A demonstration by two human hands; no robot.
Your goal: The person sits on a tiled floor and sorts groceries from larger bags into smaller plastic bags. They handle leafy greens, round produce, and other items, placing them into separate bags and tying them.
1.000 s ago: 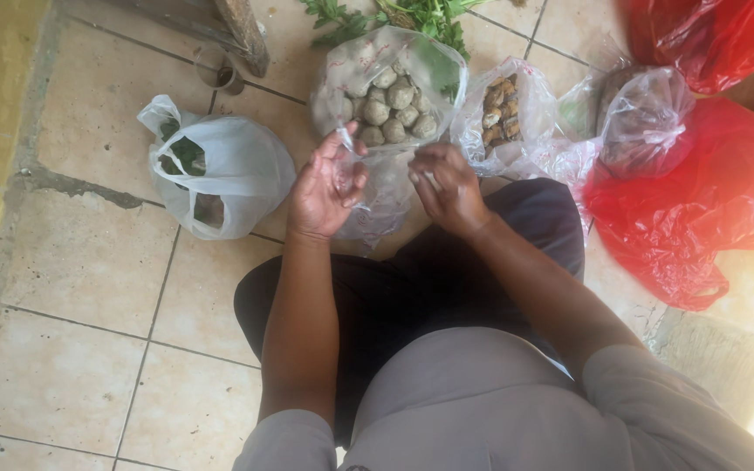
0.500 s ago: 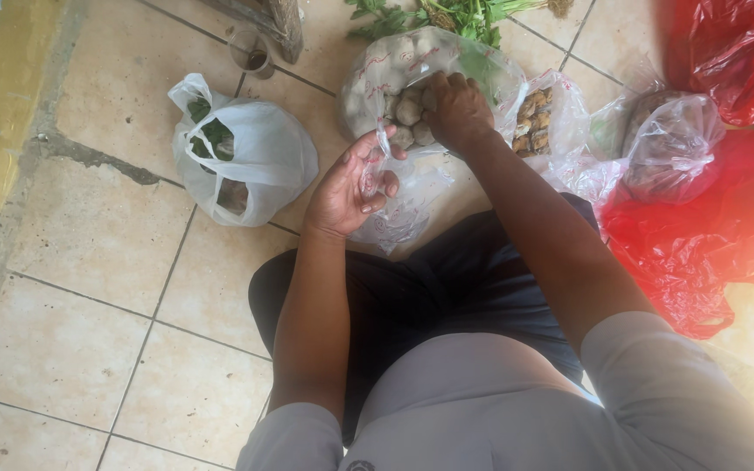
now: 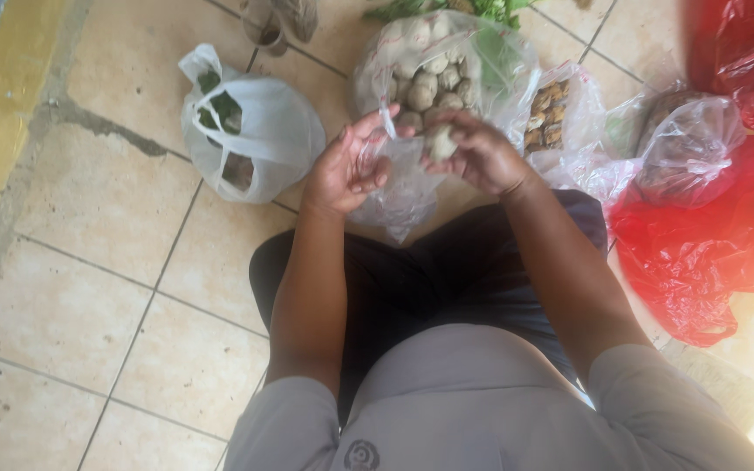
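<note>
- Hands, two, bare, raised above the lap of a seated person in dark trousers and a grey shirt.
- Left hand: palm turned up and inward, fingers curled; thumb and forefinger pinch the rim of a small clear plastic bag, holding its mouth open. The other fingers are bent loosely against the film.
- Right hand: fingers closed around a small round pale tuber, gripped at the fingertips just above the mouth of the small bag and close beside the left hand's thumb.
- Small clear plastic bag: hangs limp between the two hands, its lower end drooping toward the knees; contents cannot be told through the crumpled film.
- Large clear bag of tubers: on the tiled floor directly beyond the hands, filled with like round pale pieces.
- White plastic bag: on the floor left of the left hand, knotted handles up, dark green items showing through.
- Clear bag of brown pieces: just right of the tuber bag.
- Crumpled clear bag: further right, resting against a red plastic bag.
- Second red bag: top right corner.
- Green leaves: at the top edge, behind the tuber bag.
</note>
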